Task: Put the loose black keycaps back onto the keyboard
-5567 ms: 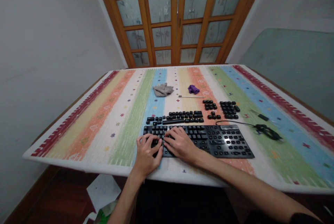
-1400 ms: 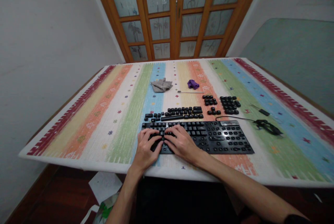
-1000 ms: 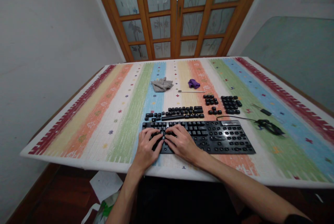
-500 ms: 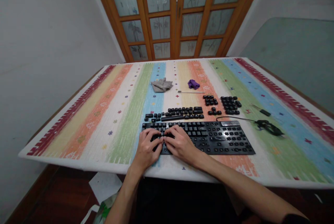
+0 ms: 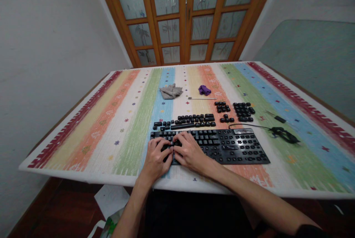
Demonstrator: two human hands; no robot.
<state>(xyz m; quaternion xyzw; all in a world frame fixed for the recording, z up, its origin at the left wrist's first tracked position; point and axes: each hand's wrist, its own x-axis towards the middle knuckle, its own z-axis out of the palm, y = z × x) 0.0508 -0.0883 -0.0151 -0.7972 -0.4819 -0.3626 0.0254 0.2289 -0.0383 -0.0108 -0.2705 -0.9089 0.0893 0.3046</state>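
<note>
A black keyboard (image 5: 246, 149) lies near the table's front edge. Its right part and lower rows show bare key stems, while keycaps sit on the upper middle. Over its left part my left hand (image 5: 157, 156) bends its fingers down onto the keys. My right hand (image 5: 188, 151) is right beside it, and the fingertips and thumbs of both hands meet closely. Whatever is between the fingers is hidden. Loose black keycaps (image 5: 206, 118) stand in rows just behind the keyboard, with further keycap groups (image 5: 242, 111) to the right.
Farther back lie a grey cloth (image 5: 171, 91), a purple cloth (image 5: 204, 90) and a thin rod (image 5: 202, 98). A coiled cable (image 5: 285, 135) and a small dark tool (image 5: 280, 119) rest at right. Everything is on a striped tablecloth (image 5: 130, 149); glazed wooden doors (image 5: 183, 53) stand behind.
The view has shifted very slightly. Both hands stay at the same place on the keyboard, with only tiny finger movement.
</note>
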